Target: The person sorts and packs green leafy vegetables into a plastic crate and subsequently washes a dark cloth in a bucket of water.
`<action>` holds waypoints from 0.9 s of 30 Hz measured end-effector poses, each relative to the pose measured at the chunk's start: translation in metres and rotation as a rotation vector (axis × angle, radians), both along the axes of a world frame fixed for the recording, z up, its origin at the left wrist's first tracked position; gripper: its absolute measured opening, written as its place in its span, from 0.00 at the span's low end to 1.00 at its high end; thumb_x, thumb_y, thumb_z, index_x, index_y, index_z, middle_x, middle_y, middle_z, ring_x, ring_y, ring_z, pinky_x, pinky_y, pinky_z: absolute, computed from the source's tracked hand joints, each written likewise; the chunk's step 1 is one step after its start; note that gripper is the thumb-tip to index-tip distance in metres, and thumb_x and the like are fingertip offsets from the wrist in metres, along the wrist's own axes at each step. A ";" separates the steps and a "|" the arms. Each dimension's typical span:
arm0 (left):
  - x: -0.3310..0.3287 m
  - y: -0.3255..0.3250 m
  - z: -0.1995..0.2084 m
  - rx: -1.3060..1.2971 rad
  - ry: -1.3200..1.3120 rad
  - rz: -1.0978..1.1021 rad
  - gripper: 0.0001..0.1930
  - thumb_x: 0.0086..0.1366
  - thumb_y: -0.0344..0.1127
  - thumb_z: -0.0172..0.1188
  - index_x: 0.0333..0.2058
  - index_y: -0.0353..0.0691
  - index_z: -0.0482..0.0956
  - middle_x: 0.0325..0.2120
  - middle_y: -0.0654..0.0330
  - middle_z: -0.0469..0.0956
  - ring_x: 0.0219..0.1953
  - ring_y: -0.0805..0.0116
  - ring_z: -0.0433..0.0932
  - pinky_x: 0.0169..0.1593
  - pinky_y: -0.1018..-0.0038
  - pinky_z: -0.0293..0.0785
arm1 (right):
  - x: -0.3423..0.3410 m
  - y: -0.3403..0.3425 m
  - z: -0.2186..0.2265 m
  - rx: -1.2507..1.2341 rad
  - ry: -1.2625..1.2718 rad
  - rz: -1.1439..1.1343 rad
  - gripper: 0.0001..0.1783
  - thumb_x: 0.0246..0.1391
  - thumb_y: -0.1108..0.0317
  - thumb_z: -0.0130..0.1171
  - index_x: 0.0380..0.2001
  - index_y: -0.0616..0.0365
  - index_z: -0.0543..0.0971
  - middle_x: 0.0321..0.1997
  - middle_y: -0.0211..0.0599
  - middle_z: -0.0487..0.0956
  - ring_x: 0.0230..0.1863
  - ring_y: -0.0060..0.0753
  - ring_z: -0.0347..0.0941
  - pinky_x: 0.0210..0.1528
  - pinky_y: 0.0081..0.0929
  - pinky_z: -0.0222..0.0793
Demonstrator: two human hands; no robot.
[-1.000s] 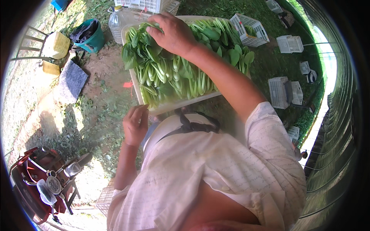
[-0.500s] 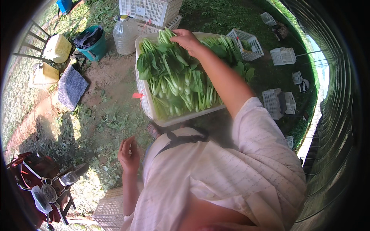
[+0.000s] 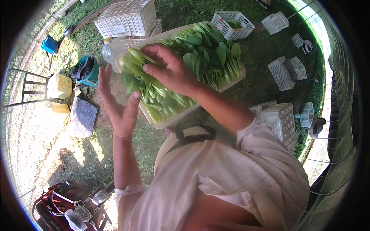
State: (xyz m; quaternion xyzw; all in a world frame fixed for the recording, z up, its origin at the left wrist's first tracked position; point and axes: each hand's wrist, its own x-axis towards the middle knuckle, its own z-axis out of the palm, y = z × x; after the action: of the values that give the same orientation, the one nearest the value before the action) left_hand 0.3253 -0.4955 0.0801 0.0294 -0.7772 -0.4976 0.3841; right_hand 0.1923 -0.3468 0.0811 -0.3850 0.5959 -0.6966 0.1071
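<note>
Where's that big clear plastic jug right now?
In the head view, the clear plastic jug is toward the upper left, between the teal bucket and the tray of leafy greens, just below the white crates.

Nothing readable: label (image 3: 119, 29) on white crate (image 3: 129, 17) too small, script-like shirt print (image 3: 269, 154) illegible.

glossy leafy greens (image 3: 198, 57), smooth plastic tray (image 3: 160, 125), clear plastic jug (image 3: 111, 53), matt cloth shirt (image 3: 231, 165)
</note>
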 end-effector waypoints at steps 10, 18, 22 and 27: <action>-0.009 0.103 0.011 -0.451 -0.081 -0.094 0.20 0.62 0.24 0.69 0.53 0.38 0.80 0.41 0.53 0.85 0.40 0.53 0.85 0.46 0.62 0.80 | 0.043 0.149 0.042 0.231 0.437 -0.224 0.14 0.59 0.74 0.67 0.48 0.61 0.81 0.42 0.40 0.83 0.39 0.36 0.83 0.40 0.32 0.81; 0.023 0.156 0.007 -0.948 -0.181 -0.412 0.28 0.58 0.25 0.65 0.59 0.44 0.79 0.36 0.61 0.81 0.34 0.59 0.81 0.39 0.63 0.75 | 0.077 0.241 0.025 0.674 0.380 -0.049 0.10 0.58 0.65 0.67 0.34 0.61 0.79 0.31 0.49 0.81 0.33 0.57 0.80 0.34 0.49 0.75; 0.033 0.188 0.009 -1.006 -0.210 -0.486 0.22 0.64 0.36 0.65 0.57 0.41 0.79 0.30 0.64 0.74 0.29 0.65 0.76 0.36 0.65 0.73 | 0.093 0.265 0.008 0.789 0.322 -0.019 0.11 0.54 0.65 0.68 0.32 0.59 0.78 0.28 0.50 0.80 0.32 0.60 0.80 0.34 0.51 0.74; 0.039 0.204 0.008 -1.053 -0.276 -0.574 0.19 0.65 0.38 0.63 0.54 0.39 0.81 0.26 0.65 0.69 0.28 0.67 0.74 0.34 0.66 0.70 | 0.105 0.279 -0.012 0.793 0.332 -0.034 0.09 0.51 0.66 0.67 0.30 0.58 0.78 0.28 0.49 0.80 0.31 0.60 0.80 0.33 0.51 0.74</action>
State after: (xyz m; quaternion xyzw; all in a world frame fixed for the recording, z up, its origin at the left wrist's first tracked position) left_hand 0.3645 -0.2911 0.0878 -0.3107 -0.9380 -0.1220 0.0936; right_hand 0.2972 -0.0680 0.0691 -0.4109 0.8330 -0.3439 0.1380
